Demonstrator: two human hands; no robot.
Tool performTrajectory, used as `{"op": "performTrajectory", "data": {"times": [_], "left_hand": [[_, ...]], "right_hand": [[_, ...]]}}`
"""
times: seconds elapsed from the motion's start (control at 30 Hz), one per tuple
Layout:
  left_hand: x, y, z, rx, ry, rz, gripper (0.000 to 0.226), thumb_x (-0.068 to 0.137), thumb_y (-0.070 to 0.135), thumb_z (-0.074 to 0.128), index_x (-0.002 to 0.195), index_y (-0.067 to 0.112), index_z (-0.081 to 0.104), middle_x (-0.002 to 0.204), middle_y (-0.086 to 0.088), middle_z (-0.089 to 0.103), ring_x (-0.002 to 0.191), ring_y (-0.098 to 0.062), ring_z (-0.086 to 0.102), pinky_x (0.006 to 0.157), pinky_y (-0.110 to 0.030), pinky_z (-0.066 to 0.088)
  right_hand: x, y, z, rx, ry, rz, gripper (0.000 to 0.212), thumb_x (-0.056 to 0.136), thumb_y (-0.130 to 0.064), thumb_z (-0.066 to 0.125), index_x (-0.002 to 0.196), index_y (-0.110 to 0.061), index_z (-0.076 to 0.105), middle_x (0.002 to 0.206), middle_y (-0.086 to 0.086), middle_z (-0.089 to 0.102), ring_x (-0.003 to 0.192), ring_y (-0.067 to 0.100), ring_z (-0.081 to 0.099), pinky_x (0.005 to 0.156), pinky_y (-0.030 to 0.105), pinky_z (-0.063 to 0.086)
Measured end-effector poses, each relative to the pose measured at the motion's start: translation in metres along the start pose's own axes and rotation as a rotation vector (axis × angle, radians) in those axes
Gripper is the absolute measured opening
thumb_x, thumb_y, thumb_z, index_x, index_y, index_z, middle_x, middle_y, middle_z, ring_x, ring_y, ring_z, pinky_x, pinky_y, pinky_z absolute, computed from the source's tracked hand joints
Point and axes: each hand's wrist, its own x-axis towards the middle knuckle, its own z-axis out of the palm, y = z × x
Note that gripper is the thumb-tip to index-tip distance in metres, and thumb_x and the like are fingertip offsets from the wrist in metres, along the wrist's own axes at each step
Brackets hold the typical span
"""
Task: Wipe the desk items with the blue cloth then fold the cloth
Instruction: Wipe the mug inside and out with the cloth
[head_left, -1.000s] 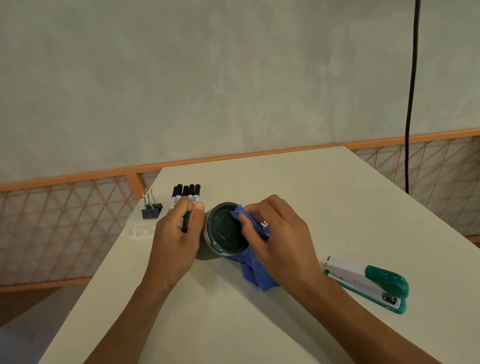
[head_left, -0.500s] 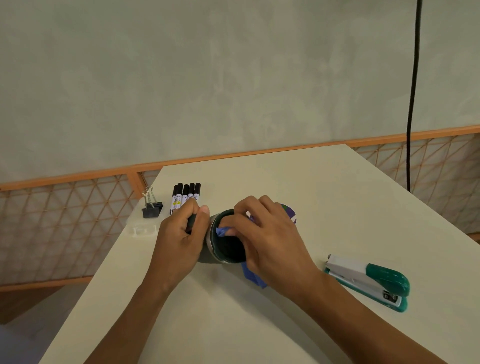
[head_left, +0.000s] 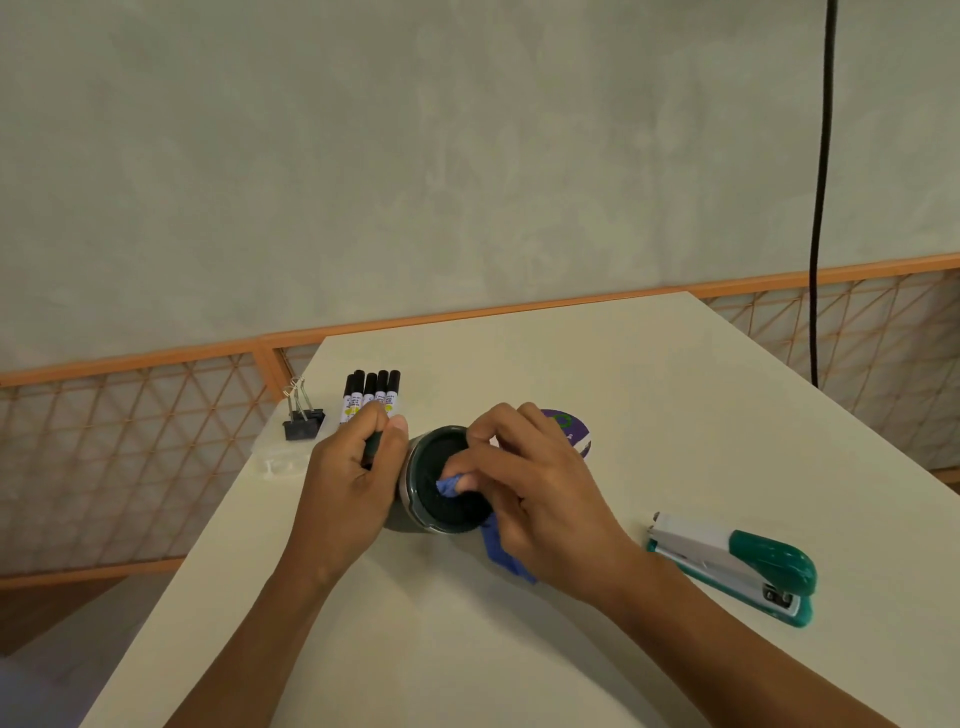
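Observation:
A dark green steel mug (head_left: 441, 512) stands tilted toward me at the middle of the cream desk (head_left: 649, 415). My left hand (head_left: 348, 483) grips its dark handle from the left. My right hand (head_left: 535, 493) pinches the blue cloth (head_left: 501, 551) and pushes a corner of it down inside the mug's mouth. The rest of the cloth hangs out under my palm onto the desk. A green and white stapler (head_left: 737, 566) lies to the right.
Several black-capped markers (head_left: 371, 395) lie side by side behind my left hand, with black binder clips (head_left: 302, 418) on a clear box at the left edge. A purple round disc (head_left: 569, 431) lies behind my right hand. A black cable (head_left: 821, 197) hangs at the right.
My right hand moved from the mug's rim to its inside, carrying the cloth corner in. The purple disc came into sight behind my fingers. My left hand kept its hold.

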Motion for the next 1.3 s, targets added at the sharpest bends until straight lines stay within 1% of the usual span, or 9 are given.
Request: {"op": "performTrajectory", "data": {"times": [0.1, 0.23, 0.33, 0.53, 0.7, 0.83, 0.97, 1.17, 1.3], "left_hand": [[0.001, 0.003, -0.003, -0.04, 0.014, -0.008, 0.039, 0.112, 0.023, 0.051, 0.076, 0.008, 0.042, 0.067, -0.008, 0.041, 0.06, -0.01, 0.035, 0.056, -0.027, 0.035], [0.001, 0.003, -0.004, -0.052, 0.024, -0.009, 0.041, 0.113, 0.032, 0.05, 0.08, 0.007, 0.045, 0.071, -0.01, 0.046, 0.067, -0.029, 0.043, 0.06, -0.037, 0.042], [0.001, 0.007, -0.005, -0.062, 0.041, -0.014, 0.044, 0.11, 0.04, 0.048, 0.08, 0.008, 0.047, 0.072, -0.01, 0.048, 0.067, -0.023, 0.044, 0.061, -0.028, 0.043], [0.002, 0.005, -0.007, -0.016, 0.083, -0.004, 0.042, 0.107, 0.042, 0.048, 0.076, 0.014, 0.045, 0.067, -0.003, 0.044, 0.064, -0.011, 0.039, 0.059, -0.025, 0.037], [0.003, 0.003, -0.008, 0.045, 0.124, 0.011, 0.044, 0.106, 0.048, 0.047, 0.076, 0.017, 0.045, 0.066, -0.005, 0.048, 0.066, -0.025, 0.045, 0.059, -0.034, 0.042], [0.003, -0.004, -0.006, 0.073, 0.115, 0.001, 0.037, 0.111, 0.033, 0.052, 0.078, 0.015, 0.047, 0.069, -0.006, 0.051, 0.069, -0.031, 0.05, 0.063, -0.05, 0.051], [0.003, -0.005, -0.004, 0.067, 0.119, 0.01, 0.038, 0.112, 0.032, 0.052, 0.079, 0.014, 0.047, 0.07, -0.008, 0.051, 0.069, -0.033, 0.051, 0.064, -0.053, 0.051], [0.002, -0.004, -0.004, 0.088, 0.13, 0.009, 0.038, 0.112, 0.034, 0.051, 0.08, 0.014, 0.049, 0.07, -0.007, 0.053, 0.069, -0.032, 0.053, 0.064, -0.05, 0.052], [0.002, 0.004, -0.008, 0.047, 0.142, -0.017, 0.037, 0.11, 0.029, 0.052, 0.075, 0.02, 0.045, 0.064, 0.005, 0.048, 0.061, -0.014, 0.045, 0.056, -0.02, 0.039]], "right_hand": [[-0.001, 0.008, -0.005, 0.063, 0.022, 0.059, 0.028, 0.095, 0.005, 0.067, 0.106, -0.018, 0.078, 0.106, -0.006, 0.059, 0.094, 0.019, 0.054, 0.078, 0.04, 0.046], [0.001, 0.003, -0.009, 0.109, 0.17, 0.224, 0.012, 0.105, -0.018, 0.069, 0.114, -0.02, 0.076, 0.108, -0.009, 0.063, 0.099, 0.011, 0.063, 0.081, 0.03, 0.052], [0.001, 0.0, -0.007, 0.014, 0.178, 0.227, 0.015, 0.107, -0.03, 0.068, 0.116, -0.022, 0.075, 0.109, -0.011, 0.065, 0.095, 0.012, 0.063, 0.079, 0.032, 0.052], [0.004, 0.004, -0.011, -0.363, -0.04, 0.022, 0.021, 0.097, -0.011, 0.065, 0.116, -0.018, 0.07, 0.103, 0.0, 0.059, 0.085, 0.023, 0.051, 0.069, 0.043, 0.048], [0.003, -0.003, -0.01, -0.421, -0.141, -0.017, 0.045, 0.085, -0.012, 0.036, 0.113, -0.019, 0.072, 0.097, -0.001, 0.055, 0.08, 0.021, 0.043, 0.063, 0.04, 0.043], [0.005, -0.004, -0.015, -0.439, -0.191, -0.024, 0.037, 0.078, -0.004, 0.064, 0.109, -0.021, 0.074, 0.099, -0.001, 0.057, 0.08, 0.021, 0.045, 0.063, 0.038, 0.046], [0.005, -0.003, -0.019, -0.433, -0.211, -0.052, 0.038, 0.078, -0.003, 0.062, 0.109, -0.021, 0.075, 0.099, -0.002, 0.059, 0.08, 0.021, 0.046, 0.063, 0.037, 0.044], [0.005, -0.008, -0.015, -0.439, -0.167, -0.062, 0.032, 0.07, -0.008, 0.082, 0.1, -0.019, 0.077, 0.093, -0.002, 0.06, 0.076, 0.024, 0.051, 0.061, 0.041, 0.051], [0.003, -0.015, -0.01, -0.407, -0.135, -0.074, 0.031, 0.081, -0.009, 0.053, 0.099, -0.019, 0.077, 0.092, -0.003, 0.06, 0.075, 0.023, 0.049, 0.06, 0.034, 0.038]]}}
